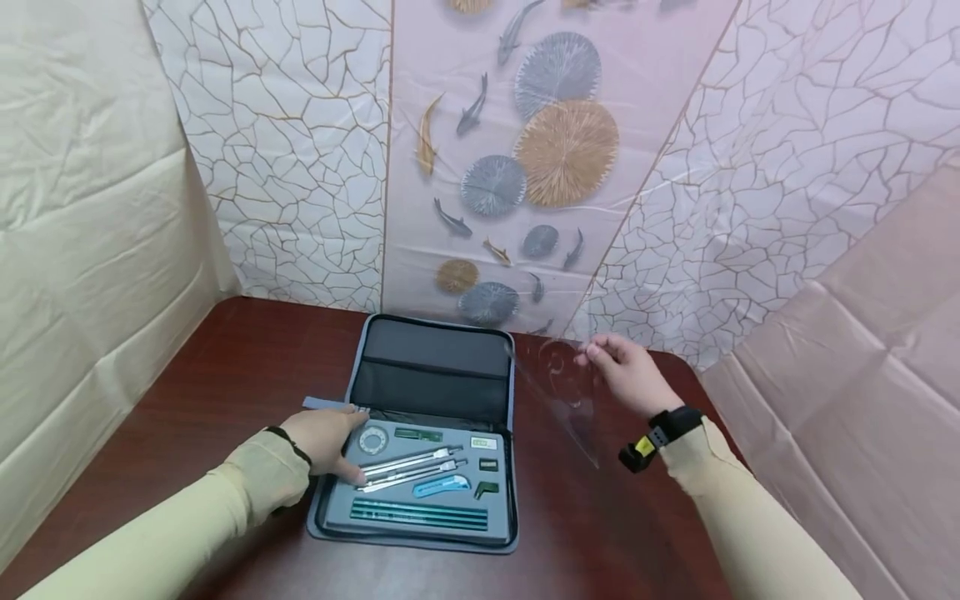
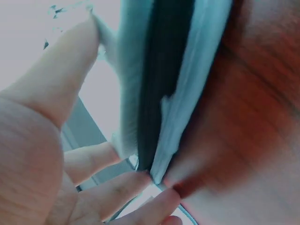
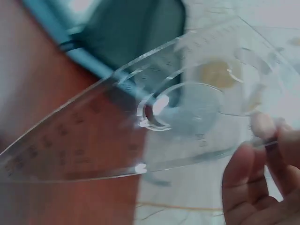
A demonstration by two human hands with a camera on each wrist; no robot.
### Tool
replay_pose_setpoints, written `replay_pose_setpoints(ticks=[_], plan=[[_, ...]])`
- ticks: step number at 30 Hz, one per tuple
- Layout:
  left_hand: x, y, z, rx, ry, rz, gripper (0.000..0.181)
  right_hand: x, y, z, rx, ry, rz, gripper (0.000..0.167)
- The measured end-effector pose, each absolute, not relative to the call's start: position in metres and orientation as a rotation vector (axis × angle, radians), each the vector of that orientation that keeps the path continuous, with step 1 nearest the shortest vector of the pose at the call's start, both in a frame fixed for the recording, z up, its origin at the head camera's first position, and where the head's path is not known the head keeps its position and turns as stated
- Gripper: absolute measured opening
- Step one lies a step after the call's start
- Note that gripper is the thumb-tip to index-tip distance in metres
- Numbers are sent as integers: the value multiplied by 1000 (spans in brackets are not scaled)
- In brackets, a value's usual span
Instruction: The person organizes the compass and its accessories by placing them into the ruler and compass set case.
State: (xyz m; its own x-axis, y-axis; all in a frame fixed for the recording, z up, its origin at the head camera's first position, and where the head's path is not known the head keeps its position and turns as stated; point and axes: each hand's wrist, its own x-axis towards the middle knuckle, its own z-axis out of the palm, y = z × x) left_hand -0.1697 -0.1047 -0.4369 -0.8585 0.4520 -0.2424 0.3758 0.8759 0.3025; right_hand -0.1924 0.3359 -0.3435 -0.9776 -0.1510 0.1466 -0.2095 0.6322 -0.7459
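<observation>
Up at the right, my right hand [image 1: 628, 377] pinches a clear set square [image 1: 573, 404] by one edge between thumb and fingers. Its long pointed end hangs down over the table in the head view; printed scales and curved cut-outs show in the right wrist view [image 3: 187, 136]. My left hand [image 1: 318, 437] rests at the left edge of an open zip case [image 1: 431, 346]. Its thumb lies over the grey insert [image 1: 495, 517], near two silver compasses [image 1: 412, 469], and the other fingers reach the insert's upper left corner. In the left wrist view the fingers [image 2: 112, 194] are extended and spread.
Also in the insert are a round ring-shaped piece [image 1: 372, 439], a blue cutter [image 1: 442, 486], green pencils [image 1: 420, 515], an eraser [image 1: 483, 443] and small dark-green items. The case lies on a dark red table [image 1: 247, 367]. Patterned cloth [image 1: 300, 142] hangs behind.
</observation>
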Motion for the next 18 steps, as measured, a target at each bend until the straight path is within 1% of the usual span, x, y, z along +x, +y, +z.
replay_pose_setpoints(ticks=[2, 4, 7, 8, 10, 12, 14, 15, 18], plan=[[-175, -106, -437, 609, 2762, 396, 88, -202, 329, -334, 244, -2640, 1445, 30], [-184, -109, -438, 572, 2800, 419, 89, -213, 319, -327, 189, -2482, 1627, 34], [-198, -116, -441, 465, 2827, 431, 104, -230, 302, -323, 133, -2296, 1817, 36], [-203, -119, -442, 439, 2819, 436, 111, -235, 297, -323, 127, -2256, 1853, 34], [-212, -122, -445, 401, 2767, 490, 116, -244, 288, -323, 110, -2203, 1895, 29], [-221, -124, -450, 397, 2693, 577, 111, -251, 282, -323, 91, -2174, 1899, 23], [-228, -126, -455, 411, 2615, 655, 103, -258, 277, -324, 81, -2145, 1902, 21], [-230, -126, -458, 411, 2581, 688, 98, -262, 275, -324, 76, -2131, 1904, 20], [-236, -129, -461, 421, 2534, 717, 91, -275, 269, -324, 79, -2110, 1906, 22]])
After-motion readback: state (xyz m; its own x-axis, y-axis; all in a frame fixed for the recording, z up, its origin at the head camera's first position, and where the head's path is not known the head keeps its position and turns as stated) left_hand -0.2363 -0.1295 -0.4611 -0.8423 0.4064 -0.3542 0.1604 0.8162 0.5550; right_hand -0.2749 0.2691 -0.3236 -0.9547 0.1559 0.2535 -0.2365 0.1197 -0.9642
